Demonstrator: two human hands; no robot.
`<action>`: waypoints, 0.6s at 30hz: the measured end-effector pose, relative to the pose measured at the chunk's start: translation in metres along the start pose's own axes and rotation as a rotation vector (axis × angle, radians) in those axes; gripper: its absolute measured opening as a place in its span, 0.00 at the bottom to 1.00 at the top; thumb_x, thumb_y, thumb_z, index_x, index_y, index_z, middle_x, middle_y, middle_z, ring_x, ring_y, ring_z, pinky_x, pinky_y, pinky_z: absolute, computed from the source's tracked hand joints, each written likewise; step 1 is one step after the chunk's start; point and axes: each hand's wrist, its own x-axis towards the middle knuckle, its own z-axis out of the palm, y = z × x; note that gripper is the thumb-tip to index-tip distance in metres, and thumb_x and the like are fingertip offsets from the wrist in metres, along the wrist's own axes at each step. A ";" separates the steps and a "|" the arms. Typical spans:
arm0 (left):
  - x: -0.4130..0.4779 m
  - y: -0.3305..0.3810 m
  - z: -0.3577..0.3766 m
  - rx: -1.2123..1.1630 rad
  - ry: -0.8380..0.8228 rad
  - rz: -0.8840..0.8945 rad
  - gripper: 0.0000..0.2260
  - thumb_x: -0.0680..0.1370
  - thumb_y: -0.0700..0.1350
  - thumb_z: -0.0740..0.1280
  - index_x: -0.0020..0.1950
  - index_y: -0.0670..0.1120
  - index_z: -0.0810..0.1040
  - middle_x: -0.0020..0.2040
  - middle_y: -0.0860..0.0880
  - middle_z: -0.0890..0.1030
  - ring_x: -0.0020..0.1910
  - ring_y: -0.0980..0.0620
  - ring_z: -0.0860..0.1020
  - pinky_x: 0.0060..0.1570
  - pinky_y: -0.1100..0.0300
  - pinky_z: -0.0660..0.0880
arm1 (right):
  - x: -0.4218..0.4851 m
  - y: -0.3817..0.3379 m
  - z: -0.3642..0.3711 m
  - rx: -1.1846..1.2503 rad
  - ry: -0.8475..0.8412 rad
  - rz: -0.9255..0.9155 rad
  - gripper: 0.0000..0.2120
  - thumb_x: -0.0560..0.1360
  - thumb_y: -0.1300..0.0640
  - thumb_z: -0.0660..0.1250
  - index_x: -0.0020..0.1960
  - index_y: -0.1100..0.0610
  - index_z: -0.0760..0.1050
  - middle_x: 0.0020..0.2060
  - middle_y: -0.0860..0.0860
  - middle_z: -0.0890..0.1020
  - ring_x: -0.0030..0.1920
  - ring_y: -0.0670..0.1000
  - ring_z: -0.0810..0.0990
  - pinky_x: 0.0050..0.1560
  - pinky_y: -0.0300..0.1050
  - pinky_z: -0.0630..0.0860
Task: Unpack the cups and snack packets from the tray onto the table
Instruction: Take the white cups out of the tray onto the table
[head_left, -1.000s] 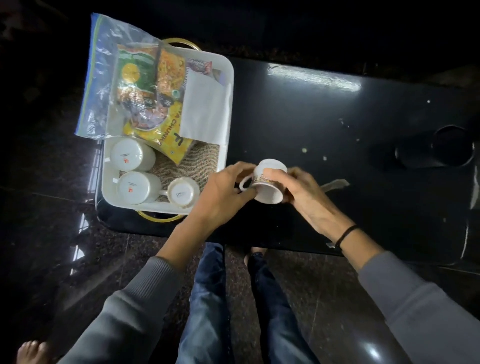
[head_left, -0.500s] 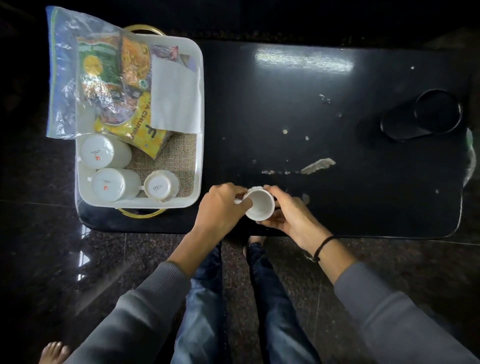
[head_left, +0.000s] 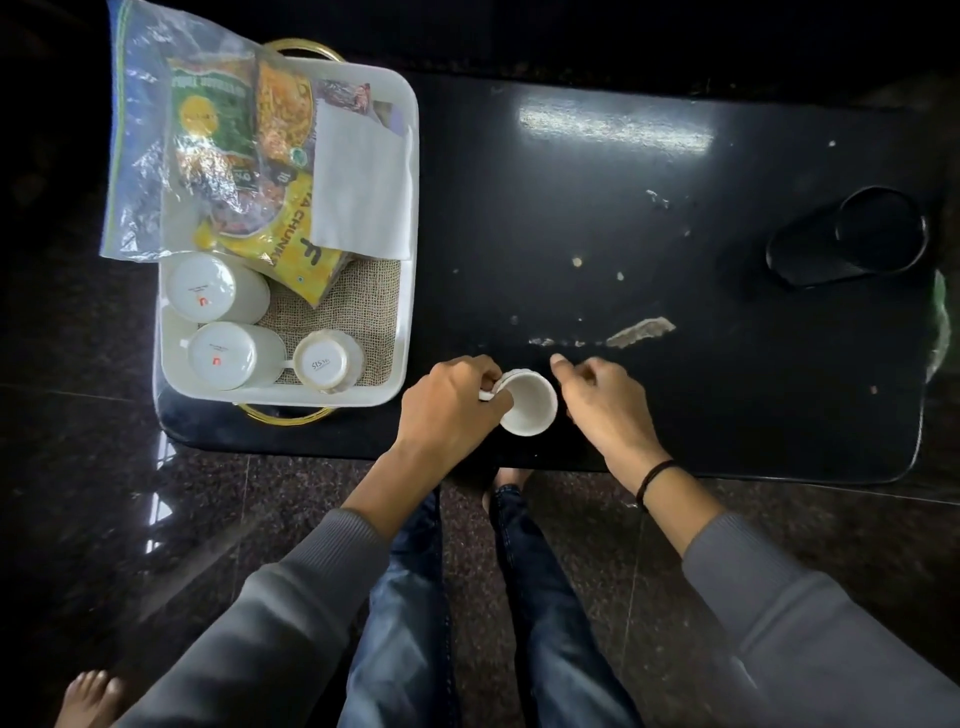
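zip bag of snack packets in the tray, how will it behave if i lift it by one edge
Probably floppy: the zip bag is thin, crinkled film draping over the rim of the tray. The snack packets inside look loose, so they'd likely slide to the low end. Likely light for its size, and its glossy film may be slippery.

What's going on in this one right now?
A person is unpacking a tray onto a black table. Their left hand pinches the handle of a small white cup, which stands upright near the table's front edge. The right hand is beside it with its fingers loosely curled, holding nothing. Three cups sit upside down in the tray, along with the snack packets in a clear bag, not yet unpacked.
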 end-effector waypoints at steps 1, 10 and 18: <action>-0.001 0.000 -0.001 0.019 0.004 0.008 0.13 0.76 0.55 0.68 0.57 0.52 0.82 0.54 0.54 0.84 0.51 0.50 0.82 0.49 0.50 0.80 | -0.003 -0.006 -0.003 -0.023 0.017 -0.055 0.20 0.81 0.42 0.64 0.47 0.59 0.79 0.42 0.51 0.82 0.43 0.51 0.80 0.40 0.46 0.72; -0.001 -0.024 -0.049 0.036 0.270 0.082 0.13 0.81 0.56 0.64 0.53 0.49 0.83 0.51 0.52 0.84 0.51 0.49 0.80 0.44 0.51 0.79 | -0.007 -0.072 0.013 -0.163 -0.006 -0.383 0.17 0.82 0.46 0.62 0.48 0.58 0.81 0.40 0.51 0.85 0.44 0.50 0.82 0.39 0.44 0.74; -0.003 -0.098 -0.076 0.191 0.262 0.087 0.21 0.72 0.46 0.76 0.63 0.43 0.78 0.61 0.44 0.79 0.60 0.40 0.75 0.57 0.47 0.74 | -0.017 -0.112 0.072 -0.263 -0.185 -0.520 0.17 0.80 0.45 0.63 0.41 0.56 0.80 0.36 0.52 0.86 0.40 0.54 0.84 0.45 0.52 0.82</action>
